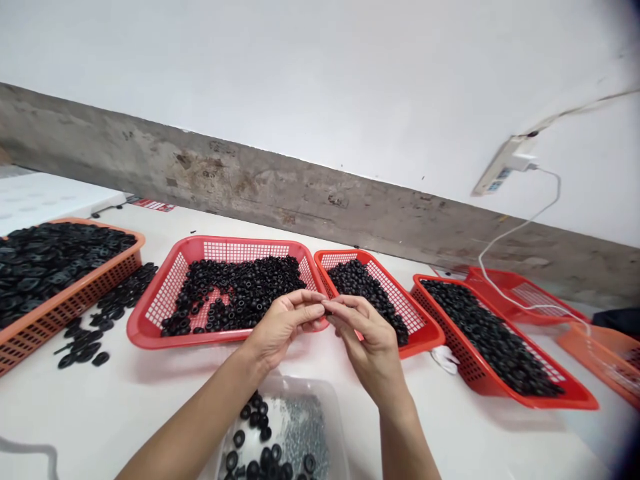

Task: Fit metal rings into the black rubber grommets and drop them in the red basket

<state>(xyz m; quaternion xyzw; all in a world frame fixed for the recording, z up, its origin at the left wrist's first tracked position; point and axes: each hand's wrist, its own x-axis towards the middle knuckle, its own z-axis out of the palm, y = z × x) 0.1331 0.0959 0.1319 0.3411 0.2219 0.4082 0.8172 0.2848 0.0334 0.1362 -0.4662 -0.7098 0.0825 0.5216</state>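
Observation:
My left hand [290, 323] and my right hand [367, 337] meet fingertip to fingertip in front of the baskets. Both are closed in a pinch; a tiny dark bit shows between the fingertips, too small to name. Beneath my forearms stands a clear plastic tub [337, 427] with black rubber rings [273, 457] on its left and front side and many tiny shiny pieces [303, 433] on its right. Just beyond my hands are a pink-red basket [150, 313] of black rings [265, 283] and a smaller red basket [425, 333] of similar black parts [357, 283].
An orange basket [75, 290] heaped with flat black parts stands far left, with loose black pieces [85, 347] beside it. Another red basket [480, 380] of black parts stands right. A white cable [505, 297] hangs from a power strip [500, 167] on the wall.

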